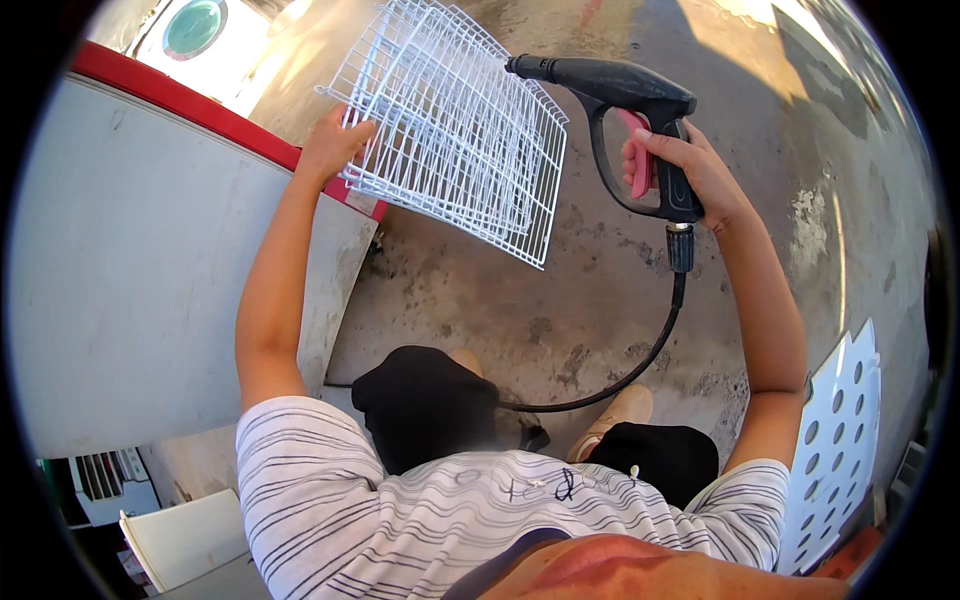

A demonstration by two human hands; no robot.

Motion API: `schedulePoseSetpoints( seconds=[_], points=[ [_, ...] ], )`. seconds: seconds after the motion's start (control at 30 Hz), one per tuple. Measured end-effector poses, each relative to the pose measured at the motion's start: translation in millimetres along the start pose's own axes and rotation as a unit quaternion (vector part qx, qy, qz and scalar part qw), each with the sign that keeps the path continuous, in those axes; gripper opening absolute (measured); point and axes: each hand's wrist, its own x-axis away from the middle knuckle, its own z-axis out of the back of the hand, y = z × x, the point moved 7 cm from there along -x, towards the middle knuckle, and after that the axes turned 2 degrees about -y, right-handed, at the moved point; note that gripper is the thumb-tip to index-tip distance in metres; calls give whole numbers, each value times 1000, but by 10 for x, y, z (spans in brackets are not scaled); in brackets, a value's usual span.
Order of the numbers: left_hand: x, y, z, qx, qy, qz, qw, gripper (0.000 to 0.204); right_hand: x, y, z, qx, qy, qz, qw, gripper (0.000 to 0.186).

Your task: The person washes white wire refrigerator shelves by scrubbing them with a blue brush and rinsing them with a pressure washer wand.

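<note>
My left hand (335,148) is closed round the left edge of a stack of white wire racks (465,140), held up and tilted in front of me. In my right hand (695,170) is a black pressure washer gun (640,90) with a pink trigger (637,150). My fingers wrap its grip and lie at the trigger; whether it is fully squeezed I cannot tell. The nozzle points left, close to the upper right edge of the racks. A black hose (640,365) hangs from the grip and curves down past my legs.
At my left stands a large white cabinet (160,250) with a red edge. A white panel with round holes (835,440) leans at the lower right. The concrete floor (500,310) is stained. A white object with a round greenish window (195,28) stands at the far left.
</note>
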Motion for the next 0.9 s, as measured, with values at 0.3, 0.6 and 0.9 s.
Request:
schedulePoseSetpoints(
  seconds=[0.3,0.6,0.9],
  points=[
    [-187,445,-134,-33,-18,-89,995,28,-11,-17,285,-36,76,35,996,27],
    [-378,517,-235,-50,-77,-76,993,33,49,-94,522,-26,141,88,986,28],
    [-426,352,-371,59,-130,-26,989,44,200,-50,223,-20,59,93,994,24]
  ],
)
